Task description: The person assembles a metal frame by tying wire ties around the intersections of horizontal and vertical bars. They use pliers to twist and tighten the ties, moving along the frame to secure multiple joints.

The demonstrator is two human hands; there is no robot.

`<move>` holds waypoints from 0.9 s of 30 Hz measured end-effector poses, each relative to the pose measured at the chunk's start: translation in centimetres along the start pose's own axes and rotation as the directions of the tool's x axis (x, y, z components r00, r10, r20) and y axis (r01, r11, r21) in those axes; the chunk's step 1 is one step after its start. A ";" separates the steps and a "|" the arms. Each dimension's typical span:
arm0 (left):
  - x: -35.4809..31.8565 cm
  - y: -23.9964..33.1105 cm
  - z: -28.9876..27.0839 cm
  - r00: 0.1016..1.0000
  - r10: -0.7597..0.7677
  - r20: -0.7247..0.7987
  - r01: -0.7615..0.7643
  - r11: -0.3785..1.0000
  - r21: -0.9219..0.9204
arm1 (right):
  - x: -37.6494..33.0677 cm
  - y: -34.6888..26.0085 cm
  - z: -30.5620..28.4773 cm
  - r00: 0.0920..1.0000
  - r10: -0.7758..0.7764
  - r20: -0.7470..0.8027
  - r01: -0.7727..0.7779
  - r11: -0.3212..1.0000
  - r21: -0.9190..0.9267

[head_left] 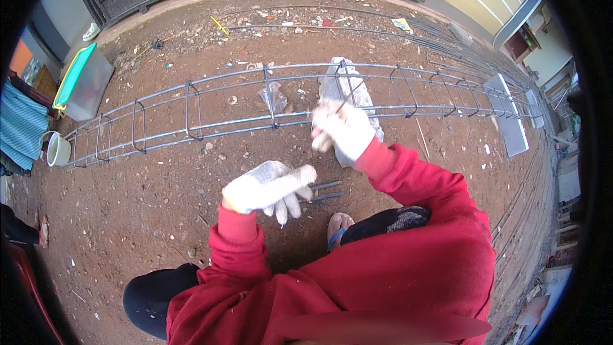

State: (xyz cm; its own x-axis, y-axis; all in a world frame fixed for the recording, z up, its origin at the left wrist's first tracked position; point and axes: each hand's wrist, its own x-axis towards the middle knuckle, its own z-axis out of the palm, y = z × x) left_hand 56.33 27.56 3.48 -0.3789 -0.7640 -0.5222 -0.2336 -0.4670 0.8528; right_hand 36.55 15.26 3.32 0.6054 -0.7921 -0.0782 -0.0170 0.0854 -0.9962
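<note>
Rebar cage [274, 99], long and grey with square ties, lying on the red dirt ground [147, 204] toward its far edge. Right hand [343, 129] in a knit white glove closed on a thin dark hook tool [349, 97] at the cage's near bar; best turned steadily. Left hand [268, 188], gloved, open, fingers loose, holding nothing, above 2 dark rods [325, 191].

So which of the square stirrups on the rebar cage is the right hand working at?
The stirrup just above the right hand, in front of the white sack; the others stand clear of both hands.
</note>
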 end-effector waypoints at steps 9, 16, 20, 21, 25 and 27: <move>3.4 2.6 3.5 0.569 0.413 -0.711 -0.789 0.520 -0.329 | -4.9 5.7 4.5 0.833 0.475 0.285 -0.331 0.840 -0.430; 4.6 1.0 2.9 0.622 0.351 -0.700 -0.743 0.547 -0.386 | -4.4 5.0 4.0 0.748 0.560 0.356 -0.253 0.736 -0.628; 4.9 -0.4 2.2 0.639 0.346 -0.687 -0.734 0.543 -0.408 | -3.3 3.8 1.3 0.975 0.149 0.162 -0.012 0.771 -0.637; 5.0 -0.6 2.1 0.646 0.339 -0.684 -0.725 0.554 -0.410 | -2.9 3.2 0.6 0.996 0.031 0.082 0.032 0.740 -0.672; 4.8 -0.2 3.0 0.732 0.385 -0.562 -0.675 0.519 -0.524 | -1.0 -0.1 -1.5 0.970 -0.239 -0.035 0.233 0.965 -0.121; 4.5 0.7 4.5 0.784 0.363 -0.504 -0.613 0.584 -0.533 | -0.8 -2.0 -2.2 0.969 -0.244 -0.023 0.236 0.953 -0.189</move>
State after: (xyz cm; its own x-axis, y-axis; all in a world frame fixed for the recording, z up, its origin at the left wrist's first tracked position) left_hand 50.45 25.82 1.73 0.0691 -0.9927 -0.0991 0.5730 -0.0419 0.8185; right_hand 34.37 14.36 5.28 0.5729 -0.8024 0.1669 -0.0240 -0.2200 -0.9752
